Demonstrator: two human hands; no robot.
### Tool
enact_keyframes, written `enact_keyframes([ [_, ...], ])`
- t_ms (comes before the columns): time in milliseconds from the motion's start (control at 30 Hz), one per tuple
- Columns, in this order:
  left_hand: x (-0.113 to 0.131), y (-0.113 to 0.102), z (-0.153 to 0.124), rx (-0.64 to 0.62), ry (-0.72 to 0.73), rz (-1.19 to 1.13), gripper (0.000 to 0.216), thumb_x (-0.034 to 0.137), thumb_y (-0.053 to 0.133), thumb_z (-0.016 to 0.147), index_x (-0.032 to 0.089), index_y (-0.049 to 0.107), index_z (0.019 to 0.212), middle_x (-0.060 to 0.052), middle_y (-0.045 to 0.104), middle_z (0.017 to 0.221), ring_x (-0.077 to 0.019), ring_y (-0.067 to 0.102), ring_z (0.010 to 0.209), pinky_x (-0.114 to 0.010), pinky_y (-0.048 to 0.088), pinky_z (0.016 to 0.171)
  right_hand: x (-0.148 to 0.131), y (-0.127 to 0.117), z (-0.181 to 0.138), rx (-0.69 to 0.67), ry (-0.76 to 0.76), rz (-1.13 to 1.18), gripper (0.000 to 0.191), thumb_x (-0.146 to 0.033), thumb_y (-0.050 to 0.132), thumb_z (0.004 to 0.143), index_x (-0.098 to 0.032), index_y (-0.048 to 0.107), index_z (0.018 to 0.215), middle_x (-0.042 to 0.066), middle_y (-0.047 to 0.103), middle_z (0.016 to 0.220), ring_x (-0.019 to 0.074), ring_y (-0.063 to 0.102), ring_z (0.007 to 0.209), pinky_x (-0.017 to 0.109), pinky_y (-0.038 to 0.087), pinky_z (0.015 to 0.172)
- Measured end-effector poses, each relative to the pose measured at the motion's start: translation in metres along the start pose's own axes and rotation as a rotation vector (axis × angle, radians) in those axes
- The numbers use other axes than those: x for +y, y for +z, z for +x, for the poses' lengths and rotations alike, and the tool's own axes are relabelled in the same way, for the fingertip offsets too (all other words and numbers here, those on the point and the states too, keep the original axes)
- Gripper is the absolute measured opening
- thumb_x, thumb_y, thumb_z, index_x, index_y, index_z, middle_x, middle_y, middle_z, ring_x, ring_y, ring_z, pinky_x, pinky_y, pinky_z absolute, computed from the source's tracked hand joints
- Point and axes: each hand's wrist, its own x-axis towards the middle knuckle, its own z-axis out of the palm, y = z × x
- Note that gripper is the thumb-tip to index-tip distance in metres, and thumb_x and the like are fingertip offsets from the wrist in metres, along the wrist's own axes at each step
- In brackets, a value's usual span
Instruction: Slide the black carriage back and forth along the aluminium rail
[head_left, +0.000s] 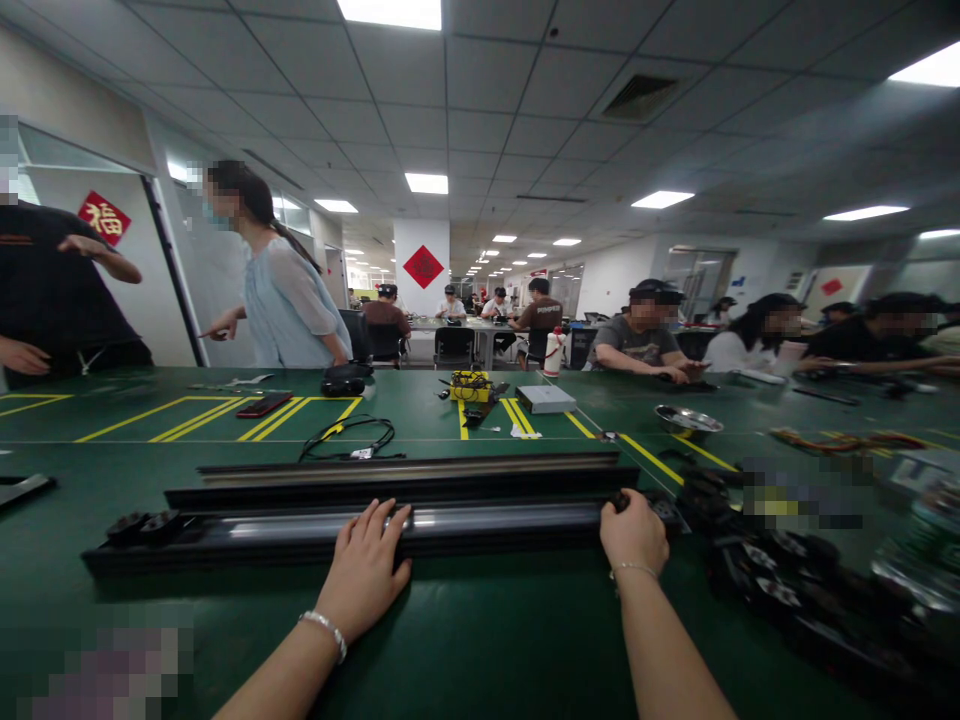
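Starting at nine o'clock, here's the near end of my long black rail (487,520), flat on the green table (517,640) right in front of me, two round black fittings (139,526) sitting at that end. Its long axis runs nearly nine to three o'clock, the nine o'clock end a touch closer to me. From the rail's middle, a red-edged phone (264,405) lies out towards ten, and a looped black cable (349,440) near twelve. Now my left hand (365,575), draped over the rail around its middle: fingers fanned apart, palm down, thumb out to the side, something small and shiny by the forefinger. Parallel dark bars (450,492) stretch just beyond at twelve; whether they're joined to the rail, I can't tell. A yellow object (470,384) sits out at one, a grey box (546,400) at two. And across to my right hand (634,535), at the three o'clock end: fingers curled, thumb and forefinger pinching a small black knob (620,499). Past it, a metal bowl (688,422) sits between two and three, and a blurred pile of black parts (780,585) around three.
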Motion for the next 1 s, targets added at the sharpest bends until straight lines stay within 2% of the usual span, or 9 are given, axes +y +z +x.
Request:
enact_keyframes([
  [600,0.001,-0.002,0.0,0.007,0.008,-0.015,0.049,0.028,0.047,0.073,0.027,0.048,0.122,-0.006,0.042,0.136,-0.0248,0.03,0.13,-0.043,0.021,0.103,0.007,-0.002,0.006,0.021,0.011,0.001,0.039,-0.03,0.044,0.077,-0.016,0.054,0.113,0.011,0.06,0.11,0.0257,0.05,0.107,0.037,0.041,0.086],
  [867,0.0,-0.002,-0.001,0.016,0.023,0.002,0.036,0.028,0.047,0.073,0.022,0.056,0.107,-0.009,0.042,0.136,-0.0257,0.03,0.13,-0.043,0.022,0.103,0.009,-0.001,0.007,0.049,0.0,-0.007,0.037,-0.031,0.045,0.076,-0.016,0.056,0.109,0.011,0.06,0.108,0.025,0.05,0.104,0.036,0.041,0.084],
  [1000,0.0,-0.002,-0.001,0.018,0.026,0.015,0.032,0.029,0.047,0.073,0.02,0.057,0.103,-0.01,0.043,0.136,-0.0261,0.031,0.129,-0.043,0.022,0.103,0.012,0.002,0.007,0.116,-0.016,-0.011,0.036,-0.031,0.047,0.074,-0.015,0.057,0.106,0.011,0.058,0.112,0.026,0.044,0.111,0.038,0.036,0.091],
])
